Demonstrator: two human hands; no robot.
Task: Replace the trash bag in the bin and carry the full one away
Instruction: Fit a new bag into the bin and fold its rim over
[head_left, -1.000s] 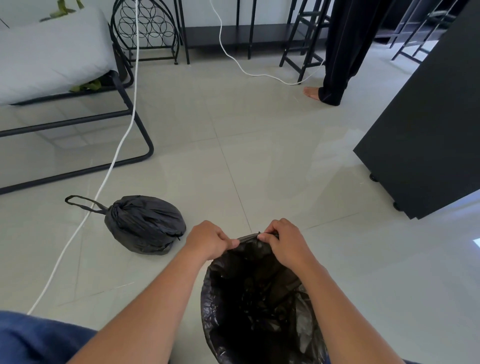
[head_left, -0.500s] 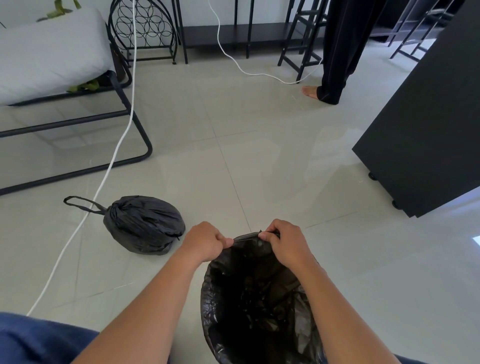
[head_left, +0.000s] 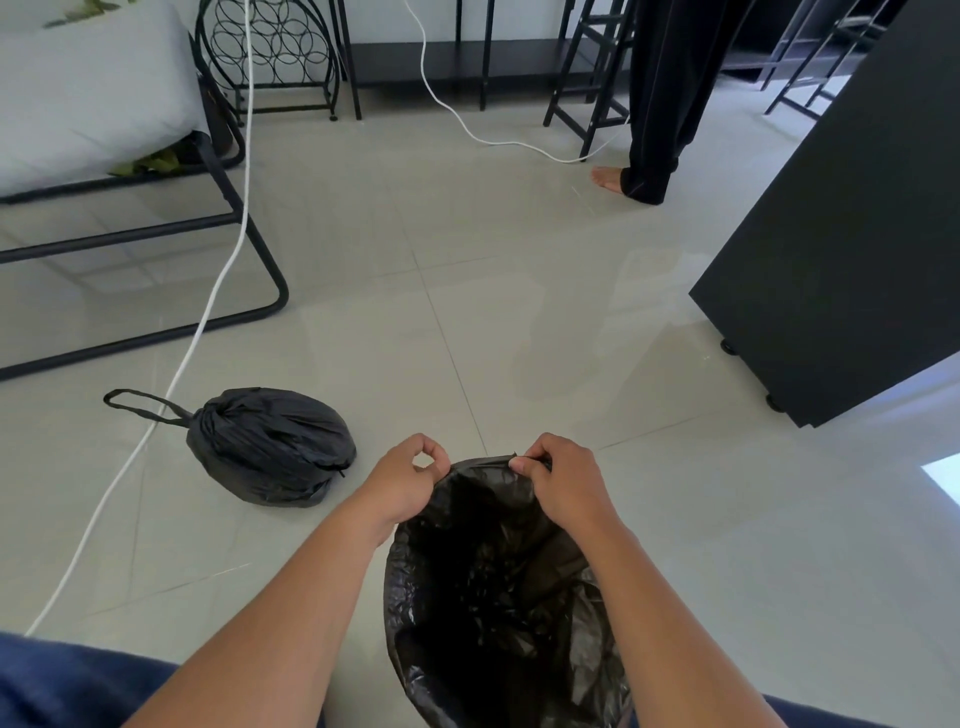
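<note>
A fresh black trash bag (head_left: 498, 587) lines the bin below me, its mouth open and crinkled; the bin itself is hidden under the plastic. My right hand (head_left: 563, 480) pinches the far rim of this bag. My left hand (head_left: 405, 480) sits at the rim's left side, thumb and forefinger curled into a loop, touching the bag's edge. The full trash bag (head_left: 270, 447), dark grey and tied shut with a loop handle, lies on the tiled floor to the left of the bin.
A white cable (head_left: 208, 312) runs across the floor past the full bag. A black metal-framed bed (head_left: 156, 234) stands at left, a black cabinet on wheels (head_left: 841, 260) at right. Another person's leg and bare foot (head_left: 613, 179) are at the back.
My left hand has slid left along the bag's rim, away from the right hand, and its fingers have loosened into a loop. The right hand keeps its pinch.
</note>
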